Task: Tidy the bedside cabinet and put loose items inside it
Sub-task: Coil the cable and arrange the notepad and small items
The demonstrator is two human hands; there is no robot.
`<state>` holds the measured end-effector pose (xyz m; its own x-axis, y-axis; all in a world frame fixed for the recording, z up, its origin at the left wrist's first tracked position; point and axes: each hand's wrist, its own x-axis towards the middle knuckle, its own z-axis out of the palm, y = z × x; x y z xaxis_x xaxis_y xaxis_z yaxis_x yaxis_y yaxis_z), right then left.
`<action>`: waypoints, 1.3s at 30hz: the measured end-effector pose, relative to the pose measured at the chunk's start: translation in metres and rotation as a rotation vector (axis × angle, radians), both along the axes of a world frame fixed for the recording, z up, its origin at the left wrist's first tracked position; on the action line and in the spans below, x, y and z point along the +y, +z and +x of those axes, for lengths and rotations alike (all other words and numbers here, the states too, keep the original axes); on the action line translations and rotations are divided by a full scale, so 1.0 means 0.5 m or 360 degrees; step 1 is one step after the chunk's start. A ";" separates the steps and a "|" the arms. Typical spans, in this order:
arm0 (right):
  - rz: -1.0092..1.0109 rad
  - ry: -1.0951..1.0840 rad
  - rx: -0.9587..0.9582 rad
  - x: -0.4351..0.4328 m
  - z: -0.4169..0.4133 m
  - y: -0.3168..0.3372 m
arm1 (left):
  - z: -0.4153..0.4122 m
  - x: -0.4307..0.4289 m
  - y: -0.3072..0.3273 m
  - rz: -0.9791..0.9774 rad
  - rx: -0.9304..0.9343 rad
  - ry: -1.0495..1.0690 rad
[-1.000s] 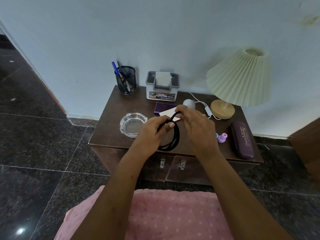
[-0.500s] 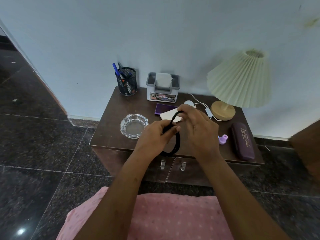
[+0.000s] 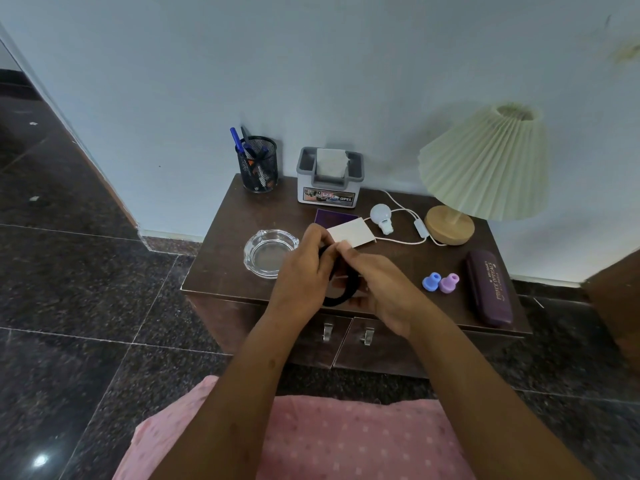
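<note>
Black cable (image 3: 346,292) loop partly hidden behind hands (image 3: 349,278).

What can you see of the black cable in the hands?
The black cable is thin, matte and cord-like, wound into a loose coil. Both hands hold it above the cabinet's front edge: left hand and right hand pinch its top together. The coil's lower arc hangs free between them. Its ends are hidden.

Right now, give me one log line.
left hand+right hand: coiling black cable | cabinet doors: shut | stowed: nothing visible
</note>
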<state>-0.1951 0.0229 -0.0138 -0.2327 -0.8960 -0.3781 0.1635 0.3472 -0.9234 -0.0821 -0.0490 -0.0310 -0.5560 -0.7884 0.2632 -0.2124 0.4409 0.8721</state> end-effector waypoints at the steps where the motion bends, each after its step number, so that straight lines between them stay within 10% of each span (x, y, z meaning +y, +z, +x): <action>1: -0.0019 0.0010 -0.0003 0.000 0.002 -0.001 | 0.000 0.000 -0.002 -0.0050 -0.0016 0.0020; 12: -0.0459 -0.0141 -0.0440 0.000 0.009 0.015 | 0.010 -0.025 -0.010 -0.0009 0.0017 0.0131; 22: -0.0342 0.0079 -0.0038 0.012 -0.020 0.012 | 0.016 -0.020 -0.008 -0.0352 -0.0141 -0.0073; 31: -0.0365 -0.0087 0.0034 0.005 -0.003 0.010 | 0.005 -0.019 -0.015 0.0086 -0.0096 -0.0309; 39: -0.0319 -0.0143 0.0245 -0.002 -0.007 0.001 | 0.002 -0.026 -0.030 0.0576 -0.0223 0.0121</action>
